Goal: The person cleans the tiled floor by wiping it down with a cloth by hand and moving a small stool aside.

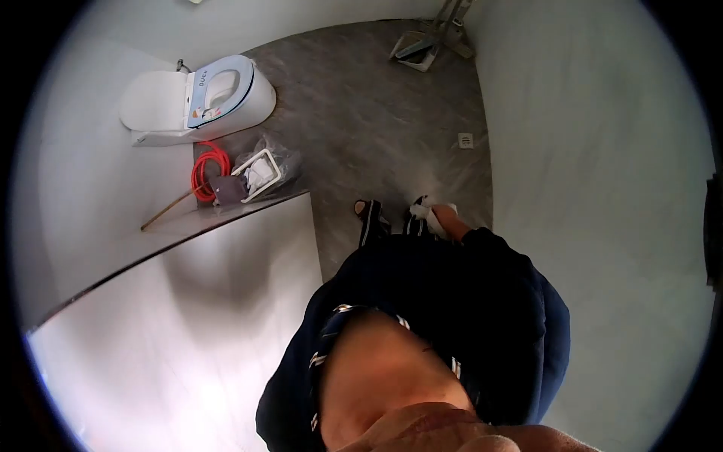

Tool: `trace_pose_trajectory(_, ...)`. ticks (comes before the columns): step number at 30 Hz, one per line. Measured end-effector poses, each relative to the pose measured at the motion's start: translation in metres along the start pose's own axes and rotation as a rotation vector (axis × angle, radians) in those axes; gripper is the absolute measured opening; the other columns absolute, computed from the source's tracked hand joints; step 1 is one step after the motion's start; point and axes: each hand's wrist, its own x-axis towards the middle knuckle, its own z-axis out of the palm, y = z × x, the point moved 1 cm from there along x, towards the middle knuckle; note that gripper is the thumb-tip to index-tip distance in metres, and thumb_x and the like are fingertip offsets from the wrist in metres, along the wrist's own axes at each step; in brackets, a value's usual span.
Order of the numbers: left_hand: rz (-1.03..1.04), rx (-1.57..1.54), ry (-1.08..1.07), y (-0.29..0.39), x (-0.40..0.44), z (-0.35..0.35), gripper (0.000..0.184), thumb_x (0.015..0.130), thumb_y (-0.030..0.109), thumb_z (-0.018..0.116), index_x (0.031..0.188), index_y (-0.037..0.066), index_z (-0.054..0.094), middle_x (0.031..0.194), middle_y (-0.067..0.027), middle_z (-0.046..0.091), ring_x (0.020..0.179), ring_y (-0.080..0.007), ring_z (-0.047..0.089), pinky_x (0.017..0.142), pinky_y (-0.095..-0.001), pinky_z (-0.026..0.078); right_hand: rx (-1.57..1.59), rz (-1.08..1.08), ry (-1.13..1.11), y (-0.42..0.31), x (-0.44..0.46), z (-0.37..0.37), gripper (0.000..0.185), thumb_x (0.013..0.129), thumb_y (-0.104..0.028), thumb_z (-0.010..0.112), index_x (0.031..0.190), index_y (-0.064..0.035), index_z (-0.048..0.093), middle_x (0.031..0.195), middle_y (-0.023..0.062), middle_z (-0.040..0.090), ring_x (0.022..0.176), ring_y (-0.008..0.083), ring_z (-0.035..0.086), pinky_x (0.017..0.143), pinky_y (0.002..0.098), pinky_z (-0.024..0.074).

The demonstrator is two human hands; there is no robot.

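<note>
Low down by my feet, my right hand [441, 214] reaches out of a dark sleeve. Its fingers close on a crumpled white cloth [426, 218], which partly hides them. The cloth is just beside one dark sandal [412, 223] with white stripes. The other sandal [370, 224] stands a little to the left, toes showing. My left hand is out of sight, hidden by my dark clothing or outside the view.
A white toilet [263, 94] with a blue seat stands at upper left. Near it lie a coiled red hose [202, 169], a plastic bag [282, 158] and a wooden stick [167, 209]. A dustpan [418, 56] stands at the back, a drain [465, 141] in the grey floor.
</note>
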Motion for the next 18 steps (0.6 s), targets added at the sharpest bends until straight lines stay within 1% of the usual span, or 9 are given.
trace_pose_trajectory(3, 0.007, 0.012, -0.059, 0.004, 0.025, -0.022, 0.026, 0.083, 0.018, 0.062, 0.101, 0.0, 0.066, 0.09, -0.0082, 0.068, 0.084, -0.0188, 0.061, 0.077, -0.0339, 0.047, 0.269, 0.255, 0.062, -0.034, -0.011, -0.062, 0.031, 0.095, -0.022, 0.042, 0.115, -0.001, 0.055, 0.109, 0.0232, 0.059, 0.1, 0.0421, 0.054, 0.085, 0.0475, 0.0434)
trace_pose_trajectory(5, 0.012, 0.018, -0.094, 0.009, 0.042, -0.032, 0.026, 0.083, 0.018, 0.062, 0.101, 0.0, 0.066, 0.09, -0.0083, 0.068, 0.085, -0.019, 0.061, 0.078, -0.0342, 0.047, 0.199, 0.29, -0.049, -0.041, -0.019, -0.086, 0.029, 0.095, -0.02, 0.047, 0.113, -0.0012, 0.057, 0.109, 0.0211, 0.06, 0.098, 0.0376, 0.056, 0.084, 0.0446, 0.0447)
trace_pose_trajectory(6, 0.015, 0.021, -0.107, 0.012, 0.05, -0.037, 0.026, 0.083, 0.019, 0.062, 0.101, 0.0, 0.066, 0.09, -0.0084, 0.068, 0.085, -0.0191, 0.062, 0.078, -0.0344, 0.047, 0.164, 0.3, -0.104, -0.041, -0.019, -0.092, 0.028, 0.094, -0.02, 0.049, 0.112, -0.0013, 0.058, 0.11, 0.0201, 0.06, 0.097, 0.0353, 0.058, 0.083, 0.0432, 0.0453)
trace_pose_trajectory(9, 0.012, 0.03, -0.144, 0.022, 0.075, -0.048, 0.027, 0.083, 0.019, 0.062, 0.102, 0.0, 0.066, 0.09, -0.0086, 0.068, 0.085, -0.0195, 0.062, 0.078, -0.0349, 0.047, 0.374, 0.153, -0.104, 0.0, -0.03, -0.049, 0.037, 0.089, -0.024, 0.06, 0.119, -0.0026, 0.057, 0.11, 0.0152, 0.061, 0.096, 0.0286, 0.059, 0.082, 0.0393, 0.0466)
trace_pose_trajectory(10, 0.013, 0.033, -0.154, 0.027, 0.085, -0.053, 0.027, 0.082, 0.019, 0.062, 0.102, 0.0, 0.067, 0.09, -0.0087, 0.068, 0.085, -0.0196, 0.062, 0.078, -0.0351, 0.047, 0.507, 0.221, -0.205, 0.011, -0.024, -0.045, 0.04, 0.088, -0.025, 0.062, 0.121, -0.0032, 0.056, 0.111, 0.0135, 0.061, 0.096, 0.0266, 0.059, 0.081, 0.0378, 0.0469)
trace_pose_trajectory(12, 0.005, 0.03, -0.167, 0.04, 0.106, -0.064, 0.027, 0.082, 0.019, 0.062, 0.102, 0.001, 0.067, 0.09, -0.0088, 0.069, 0.085, -0.0199, 0.062, 0.079, -0.0354, 0.047, 0.763, 0.349, -0.421, 0.008, -0.004, -0.064, 0.047, 0.085, -0.026, 0.067, 0.125, -0.0045, 0.055, 0.112, 0.0099, 0.061, 0.095, 0.0228, 0.059, 0.081, 0.0348, 0.0473)
trace_pose_trajectory(14, -0.016, 0.025, -0.177, 0.052, 0.127, -0.067, 0.027, 0.082, 0.019, 0.062, 0.102, 0.001, 0.067, 0.091, -0.0089, 0.069, 0.085, -0.0201, 0.062, 0.079, -0.0358, 0.047, 1.031, 0.404, -0.452, -0.001, 0.014, -0.111, 0.045, 0.086, -0.026, 0.065, 0.125, -0.0051, 0.055, 0.112, 0.0078, 0.06, 0.094, 0.0215, 0.059, 0.08, 0.0342, 0.0485)
trace_pose_trajectory(15, 0.027, 0.002, -0.179, 0.063, 0.137, -0.071, 0.027, 0.082, 0.019, 0.062, 0.101, 0.001, 0.068, 0.091, -0.0094, 0.069, 0.087, -0.0203, 0.062, 0.08, -0.0362, 0.047, 1.165, 0.432, -0.465, -0.006, 0.023, -0.137, 0.044, 0.087, -0.025, 0.065, 0.125, -0.0054, 0.055, 0.113, 0.0067, 0.06, 0.093, 0.0208, 0.059, 0.079, 0.0339, 0.0491)
trace_pose_trajectory(18, -0.015, -0.031, -0.173, 0.095, 0.125, -0.052, 0.028, 0.083, 0.019, 0.062, 0.105, 0.001, 0.065, 0.093, -0.0101, 0.068, 0.088, -0.0204, 0.062, 0.079, -0.036, 0.048, 1.398, 0.526, -0.38, 0.001, 0.053, -0.189, 0.046, 0.088, -0.026, 0.064, 0.127, -0.0037, 0.052, 0.114, 0.0079, 0.059, 0.095, 0.0218, 0.059, 0.08, 0.0355, 0.0499)
